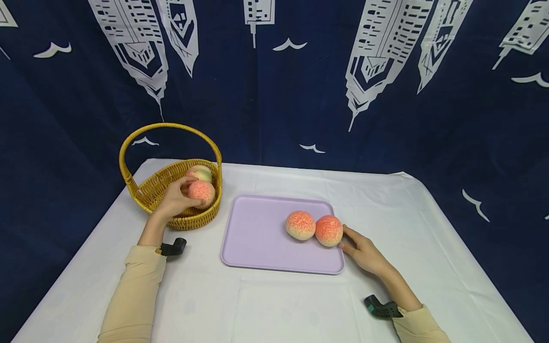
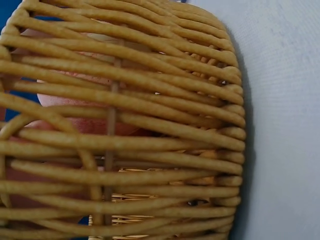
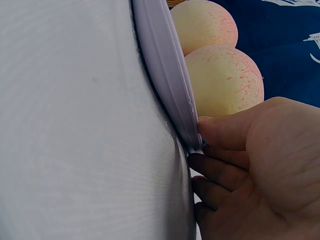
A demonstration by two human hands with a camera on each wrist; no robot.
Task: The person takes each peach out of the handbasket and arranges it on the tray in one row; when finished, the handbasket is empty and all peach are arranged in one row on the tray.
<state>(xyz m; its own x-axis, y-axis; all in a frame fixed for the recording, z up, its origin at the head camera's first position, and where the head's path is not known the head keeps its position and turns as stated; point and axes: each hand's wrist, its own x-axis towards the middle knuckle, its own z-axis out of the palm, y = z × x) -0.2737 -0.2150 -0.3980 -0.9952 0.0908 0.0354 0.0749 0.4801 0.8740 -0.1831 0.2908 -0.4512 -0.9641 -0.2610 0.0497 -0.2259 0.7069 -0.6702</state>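
My left hand (image 1: 175, 197) reaches into the yellow wicker basket (image 1: 195, 222) and holds a pink-speckled peach (image 1: 203, 192) between thumb and fingers. Behind that one, a paler peach (image 1: 200, 172) lies in the basket. In the left wrist view the basket's weave (image 2: 165, 115) hides most of the hand and fruit. Two more peaches, a left one (image 1: 300, 225) and a right one (image 1: 329, 231), sit side by side on the lilac tray (image 1: 257, 238). My right hand (image 1: 369, 257) is at the tray's right edge beside the right peach, its fingers loosely bent and its thumb (image 3: 220, 131) by the rim.
A white cloth (image 1: 291, 309) covers the table. The basket's tall arched handle (image 1: 169, 125) rises over its opening at the back left. Behind the table hangs a dark blue curtain (image 1: 296, 95) with white building prints.
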